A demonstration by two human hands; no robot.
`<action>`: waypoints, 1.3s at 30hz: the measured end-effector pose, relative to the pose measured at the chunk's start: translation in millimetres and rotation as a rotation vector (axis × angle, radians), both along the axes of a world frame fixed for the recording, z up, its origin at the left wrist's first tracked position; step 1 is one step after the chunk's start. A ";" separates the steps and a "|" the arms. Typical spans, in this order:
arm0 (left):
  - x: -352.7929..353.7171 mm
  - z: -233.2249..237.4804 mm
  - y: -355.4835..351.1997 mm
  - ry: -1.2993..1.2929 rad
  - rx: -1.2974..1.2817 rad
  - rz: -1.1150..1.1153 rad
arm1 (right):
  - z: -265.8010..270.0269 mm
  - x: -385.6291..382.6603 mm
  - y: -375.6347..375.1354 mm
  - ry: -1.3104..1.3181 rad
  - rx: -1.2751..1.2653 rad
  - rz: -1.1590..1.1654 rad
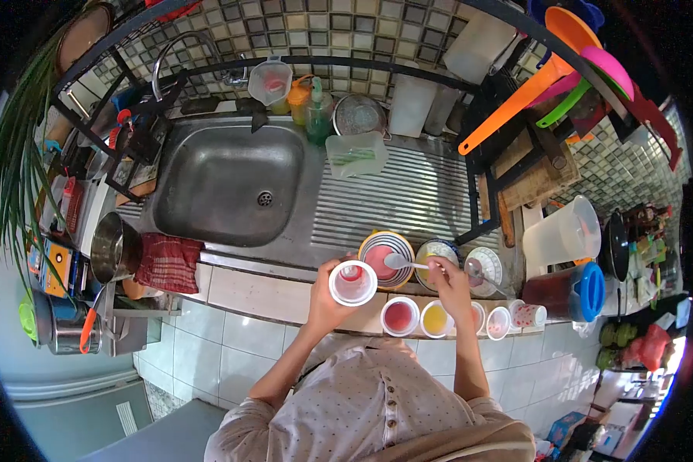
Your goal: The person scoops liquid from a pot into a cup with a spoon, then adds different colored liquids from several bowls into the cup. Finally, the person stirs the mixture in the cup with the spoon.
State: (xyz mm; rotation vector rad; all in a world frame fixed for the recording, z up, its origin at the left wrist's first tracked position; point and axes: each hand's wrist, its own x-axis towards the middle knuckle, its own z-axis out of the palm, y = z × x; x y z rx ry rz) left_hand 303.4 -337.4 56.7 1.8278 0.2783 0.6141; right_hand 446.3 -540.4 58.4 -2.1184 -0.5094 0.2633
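Observation:
My left hand [327, 302] is wrapped round a white plastic cup [353, 283], tilted so its inside shows; a little red lies inside it. In my right hand [449, 283] a spoon [399, 262] is pinched by its handle, its bowl over a striped bowl [386, 240] of pink-red contents. Beside that stand a bowl with yellow contents [437, 254] and a white patterned bowl [482, 260] with a spoon in it. Along the counter edge are a cup of red [400, 316], a cup of yellow [435, 319] and a pale pink cup [498, 323].
A steel sink [231, 181] lies at the back left, with a ridged drainboard [393, 192] beside it. At the right stand a blue-lidded pitcher [566, 292] and a clear pitcher [566, 229]. A black rack [477, 185] rises behind. A saucepan [115, 246] is on the left.

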 end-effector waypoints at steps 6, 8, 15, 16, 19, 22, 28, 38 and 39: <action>-10.7 -18.2 -12.3 -0.127 -0.083 0.104 | 17.8 -4.5 -5.0 -0.231 -0.124 -0.009; -18.8 -19.0 -17.7 -0.127 -0.111 0.175 | 27.1 -9.4 -4.3 -0.278 -0.128 -0.052; -69.4 8.5 -11.2 0.043 -0.334 0.402 | 48.8 -39.7 23.0 -0.319 0.217 -0.047; -78.7 9.8 -8.6 0.050 -0.333 0.424 | 53.5 -47.3 34.4 -0.260 0.321 -0.016; -110.0 -6.5 6.7 0.017 -0.280 0.550 | 68.8 -79.4 77.0 -0.039 0.550 0.168; -141.6 -13.0 29.3 0.028 -0.266 0.671 | 57.0 -109.6 125.6 -0.127 0.648 0.328; -211.0 -0.5 86.6 0.005 -0.129 0.843 | 44.1 -173.8 223.4 0.225 0.552 0.653; -296.6 -7.8 132.1 0.006 -0.116 0.951 | 14.2 -221.1 374.7 0.289 0.365 0.947; -300.7 -8.7 132.4 0.029 -0.104 0.962 | 13.7 -220.9 388.4 0.261 0.349 0.973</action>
